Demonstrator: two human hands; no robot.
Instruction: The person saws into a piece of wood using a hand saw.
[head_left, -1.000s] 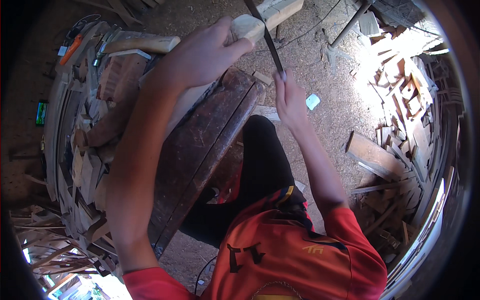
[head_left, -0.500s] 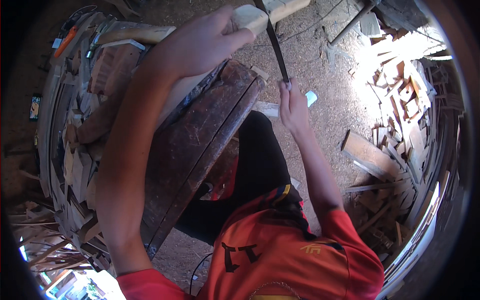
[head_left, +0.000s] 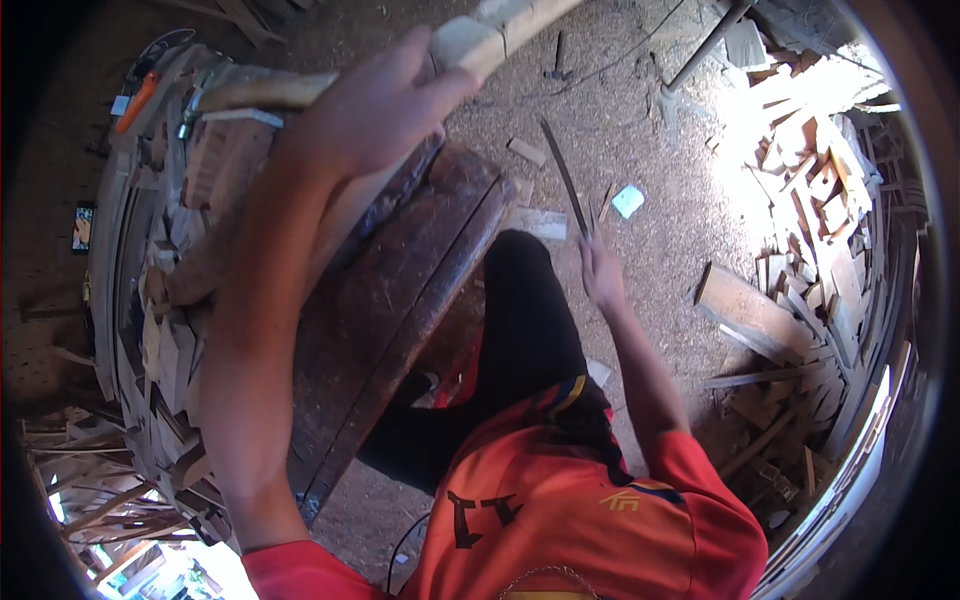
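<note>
Your two hands are well apart. Your left hand [head_left: 385, 105] is clamped over a pale wooden beam [head_left: 470, 45], near the top of the view, and the beam points up and to the right, past the upper edge. A thin dark line crosses it just beyond your fingers. Your right hand [head_left: 603, 272] is closed around the lower end of a narrow dark blade [head_left: 564, 175]; the blade is tilted up to the left, and its tip stands apart from the beam, over the floor [head_left: 660, 235]. More pale wood shows under your left wrist, perhaps the same beam, but your forearm hides the join. Below it is the brown wooden surface [head_left: 385, 290], with a long dark gap near its right edge. On your left lies an orange-handled tool [head_left: 138, 103]; on the floor, near the blade, lies a light-blue piece [head_left: 628, 201].
</note>
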